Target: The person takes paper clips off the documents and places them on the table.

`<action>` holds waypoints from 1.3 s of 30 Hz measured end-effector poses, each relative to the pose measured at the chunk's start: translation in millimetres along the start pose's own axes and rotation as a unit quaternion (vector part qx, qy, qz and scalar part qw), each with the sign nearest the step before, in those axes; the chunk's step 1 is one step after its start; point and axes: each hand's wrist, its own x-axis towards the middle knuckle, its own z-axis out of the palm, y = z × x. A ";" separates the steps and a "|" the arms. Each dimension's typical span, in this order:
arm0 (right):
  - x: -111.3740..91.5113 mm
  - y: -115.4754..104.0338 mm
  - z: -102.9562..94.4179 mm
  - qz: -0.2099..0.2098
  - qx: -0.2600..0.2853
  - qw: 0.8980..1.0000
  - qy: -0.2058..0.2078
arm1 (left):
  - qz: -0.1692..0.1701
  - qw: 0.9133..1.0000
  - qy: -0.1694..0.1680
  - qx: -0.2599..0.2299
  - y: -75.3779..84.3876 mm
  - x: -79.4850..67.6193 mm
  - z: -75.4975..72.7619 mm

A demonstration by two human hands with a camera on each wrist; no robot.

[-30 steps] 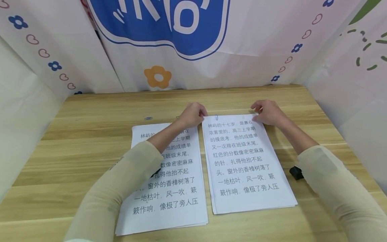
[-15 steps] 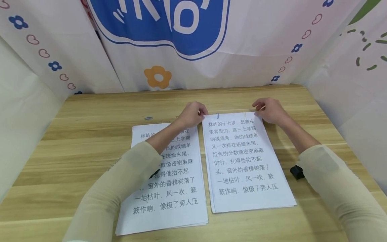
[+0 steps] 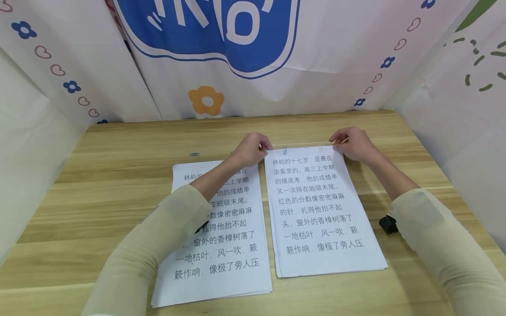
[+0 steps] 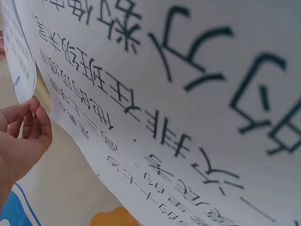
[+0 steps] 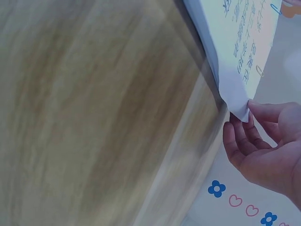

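Note:
A stack of printed paper sheets (image 3: 316,210) lies on the right, with a blue paper clip (image 3: 284,151) and a yellow paper clip (image 3: 320,149) on its top edge. My left hand (image 3: 251,148) pinches the stack's top left corner between thumb and fingers, as the left wrist view also shows. At the top right corner, my right hand (image 3: 353,144) pinches the paper with thumb above and fingers beneath; in the right wrist view that corner (image 5: 235,101) bends. A second printed stack (image 3: 225,272) lies to the left, partly covered by my left forearm.
Beyond the left stack a blue paper clip (image 3: 194,154) lies on the wooden table (image 3: 99,184). Another clip (image 3: 232,153) shows beside my left wrist. A black object (image 3: 388,224) sits by my right sleeve. A printed cloth (image 3: 324,83) hangs behind the table.
The right stack has shifted slightly away from me at its top edge, and my right hand has moved slightly up and right with it. Over the last half second almost nothing moves.

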 end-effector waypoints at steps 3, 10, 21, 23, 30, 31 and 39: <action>-0.5 1.3 -0.1 0.004 0.006 1.000 -0.003 | -0.002 1.000 0.002 -0.003 -0.7 0.2 0.0; -2.1 3.7 -0.5 0.004 0.021 1.000 -0.011 | -0.002 1.000 0.004 -0.007 -0.7 0.6 0.6; -2.5 3.7 0.8 0.013 0.034 0.999 -0.001 | 0.003 1.000 0.021 -0.015 0.2 1.3 3.6; -2.6 3.6 1.3 0.014 0.035 0.999 -0.001 | 0.002 1.000 0.021 -0.016 0.3 1.9 4.3; -3.3 4.0 1.6 0.009 0.041 0.999 0.000 | -0.001 1.000 0.016 -0.018 0.8 3.7 6.5; -3.5 4.0 1.6 0.008 0.042 0.999 0.001 | -0.001 1.000 0.016 -0.018 0.9 3.7 6.6; -2.8 6.5 2.3 0.008 0.050 0.999 0.004 | 0.005 1.000 0.017 -0.024 1.8 3.5 6.8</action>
